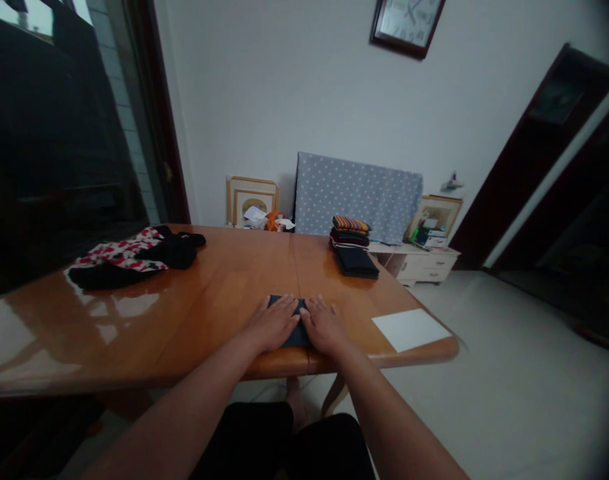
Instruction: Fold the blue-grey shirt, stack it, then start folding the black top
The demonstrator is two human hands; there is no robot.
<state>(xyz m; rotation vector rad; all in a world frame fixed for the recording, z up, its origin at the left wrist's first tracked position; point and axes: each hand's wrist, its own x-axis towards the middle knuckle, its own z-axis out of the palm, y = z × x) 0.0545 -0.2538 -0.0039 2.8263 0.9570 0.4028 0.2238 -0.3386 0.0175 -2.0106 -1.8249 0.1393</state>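
Note:
A small dark navy folded cloth (297,335) lies flat near the front edge of the wooden table (224,293). My left hand (277,323) rests palm down on its left side, fingers stretched forward. On its right side lies my right hand (323,325), also flat with the fingers out. The two hands almost meet over the cloth and cover much of it. Farther back on the right stands a stack of folded clothes (352,239), with a striped piece on top and dark pieces below.
A black garment with red and white pattern (129,257) lies loose at the table's left. A white sheet (410,330) sits at the right front corner. Behind the table are a dotted grey cloth cover (357,193), framed pictures (252,193) and a white low cabinet (429,265).

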